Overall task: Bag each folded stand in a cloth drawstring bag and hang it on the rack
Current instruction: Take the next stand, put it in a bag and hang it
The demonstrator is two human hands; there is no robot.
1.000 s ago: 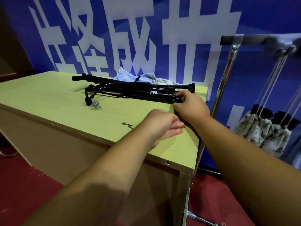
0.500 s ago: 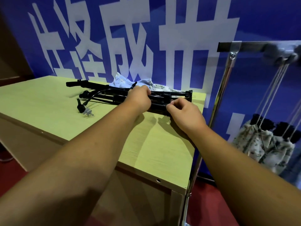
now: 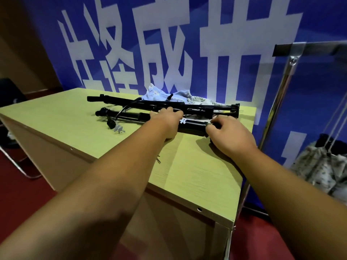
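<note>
Black metal, folded: stand (image 3: 189,126), lying lengthwise on the far half of the table (image 3: 197,175), centre of frame. It has a thick tube with a white mark toward the right end and thinner rods toward the left. A cable (image 3: 111,124) ends in a plug just off the tube. Far stand (image 3: 142,103), same make, lies parallel just behind; whether the two touch cannot be told.

Left hand (image 3: 167,120): laid over the stand's middle with fingers curled over the tube, apparently to steady the loose rods and keep the bundle together.

Right hand (image 3: 230,135): at the right end, thumb and fingers pinching the tube's tip. This is likely the end to be lifted and fed into a bag first.

Bag (image 3: 169,95): pale printed cloth, crumpled, seemingly empty, behind both stands at the table's back edge.

Rack (image 3: 287,72): chrome, right of frame, beside the table. Bagged stands (image 3: 319,166) hang from it on cords, lower right. Neither stand on the table is bagged yet.
</note>
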